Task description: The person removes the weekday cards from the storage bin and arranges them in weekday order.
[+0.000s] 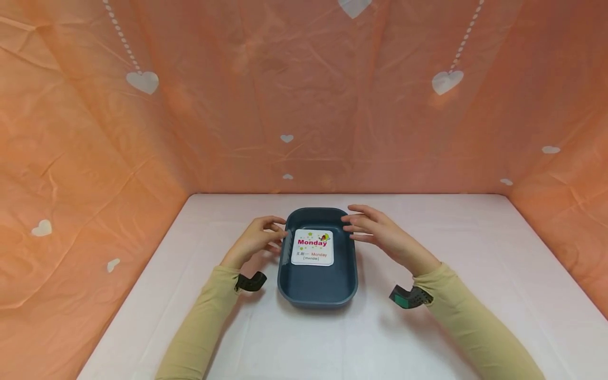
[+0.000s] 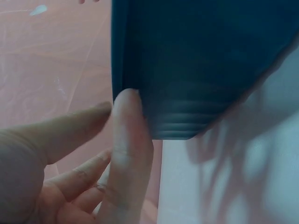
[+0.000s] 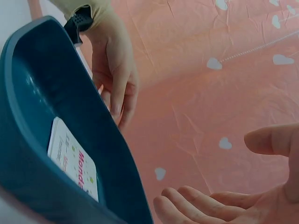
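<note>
- Orange cloth (image 1: 304, 111) stands behind and to both sides.
- The pale counter (image 1: 475, 237) carries the tray.
- The dark blue tray (image 1: 318, 287) sits between the hands; handling it well would mean taking opposite rims together and keeping it level — a one-sided pull could slide what lies inside.
- The right hand (image 1: 387, 233) is well opened, thumb spread from the fingers, fingertips by the right rim, holding nothing.
- The left hand (image 1: 255, 240) is half open, fingers loosely bent at the left rim; they appear to meet it, though firm contact I cannot tell, and no grip shows.
- The white card (image 1: 312, 248) lies inside the tray, toward its left side.
- Its print reads "Monday" in large pink-red letters, then "星期一 Monday", then a bracketed pronunciation — too small to read surely.
</note>
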{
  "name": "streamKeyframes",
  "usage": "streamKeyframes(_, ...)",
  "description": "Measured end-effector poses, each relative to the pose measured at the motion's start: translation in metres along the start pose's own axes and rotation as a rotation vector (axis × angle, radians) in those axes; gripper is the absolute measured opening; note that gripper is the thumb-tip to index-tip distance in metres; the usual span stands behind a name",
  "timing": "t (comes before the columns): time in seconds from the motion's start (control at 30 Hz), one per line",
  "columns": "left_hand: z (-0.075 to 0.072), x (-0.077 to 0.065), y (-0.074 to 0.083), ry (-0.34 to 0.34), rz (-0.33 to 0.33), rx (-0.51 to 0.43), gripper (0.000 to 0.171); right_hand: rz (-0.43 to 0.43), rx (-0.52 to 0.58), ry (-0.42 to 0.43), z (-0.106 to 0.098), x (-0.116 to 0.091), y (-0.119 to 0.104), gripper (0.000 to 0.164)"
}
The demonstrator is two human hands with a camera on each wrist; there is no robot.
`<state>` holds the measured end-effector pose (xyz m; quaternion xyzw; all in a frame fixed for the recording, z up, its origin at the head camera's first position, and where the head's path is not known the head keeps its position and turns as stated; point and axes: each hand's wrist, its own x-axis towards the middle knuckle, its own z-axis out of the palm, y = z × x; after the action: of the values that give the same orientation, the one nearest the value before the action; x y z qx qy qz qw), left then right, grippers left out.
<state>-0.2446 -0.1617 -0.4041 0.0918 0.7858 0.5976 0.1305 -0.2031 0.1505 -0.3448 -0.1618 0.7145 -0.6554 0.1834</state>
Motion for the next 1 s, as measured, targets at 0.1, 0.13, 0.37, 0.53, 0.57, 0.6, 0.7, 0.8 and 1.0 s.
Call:
streamKeyframes(0.1, 0.001, 0.0, 0.0, 0.001, -0.001, -0.005, 0.041, 0.009, 0.031, -0.014, 0.007, 0.005, 0.0, 0.059)
streamKeyframes(0.13, 0.002, 0.0, 0.0, -0.001, -0.002, -0.012, 0.041, 0.015, 0.039, -0.015, 0.009, 0.007, 0.001, 0.059)
streamKeyframes(0.37, 0.002, 0.001, 0.001, -0.024, 0.002, -0.022, 0.041, 0.134, 0.194, 0.0, 0.028, 0.025, 0.008, 0.06)
streamKeyframes(0.53, 0.002, 0.002, 0.0, -0.026, -0.002, -0.02, 0.041, 0.216, 0.279, 0.021, 0.042, 0.037, 0.018, 0.061)
streamKeyframes(0.57, 0.002, 0.002, 0.0, -0.025, -0.003, -0.019, 0.041, 0.228, 0.285, 0.025, 0.045, 0.038, 0.02, 0.062)
streamKeyframes(0.6, 0.002, 0.002, 0.0, -0.023, -0.005, -0.016, 0.041, 0.24, 0.292, 0.031, 0.047, 0.04, 0.022, 0.063)
streamKeyframes(0.7, 0.002, 0.002, 0.0, -0.018, -0.009, -0.01, 0.041, 0.276, 0.314, 0.059, 0.052, 0.044, 0.029, 0.067)
streamKeyframes(0.8, 0.002, 0.002, 0.001, -0.021, -0.007, -0.012, 0.042, 0.296, 0.316, 0.081, 0.055, 0.046, 0.033, 0.067)
streamKeyframes(1.0, 0.002, 0.002, 0.001, -0.027, -0.005, -0.024, 0.043, 0.309, 0.309, 0.128, 0.059, 0.049, 0.037, 0.065)
